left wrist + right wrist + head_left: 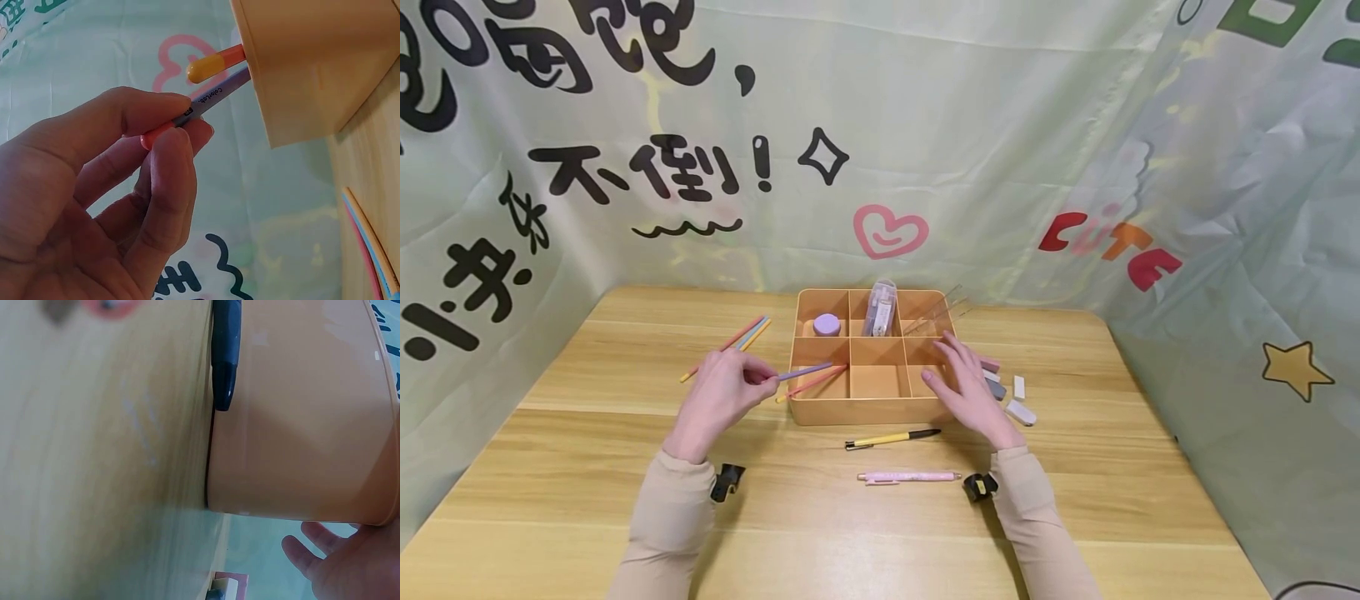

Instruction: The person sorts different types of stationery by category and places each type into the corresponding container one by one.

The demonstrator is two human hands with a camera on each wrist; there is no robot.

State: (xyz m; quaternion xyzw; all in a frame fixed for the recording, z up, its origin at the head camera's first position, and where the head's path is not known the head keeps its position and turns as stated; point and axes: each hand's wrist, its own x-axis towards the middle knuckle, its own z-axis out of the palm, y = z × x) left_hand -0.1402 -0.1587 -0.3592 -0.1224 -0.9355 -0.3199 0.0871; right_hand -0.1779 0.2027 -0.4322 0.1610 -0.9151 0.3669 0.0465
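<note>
Left of the box [872, 412], three pencils [751, 335] lie on the table [587, 467]. The left hand [722, 392] pinches the purple pencil [806, 371], its far end at the box's front-left compartment. The step seems to be putting it inside; the next move calls for lowering, then releasing. The red pencil [812, 383], leaning there, may obstruct. Two pens [910, 477] lie before the front edge. The right hand [970, 387], fingers spread, is at the right edge, near erasers [1021, 412]; contact I cannot tell.
</note>
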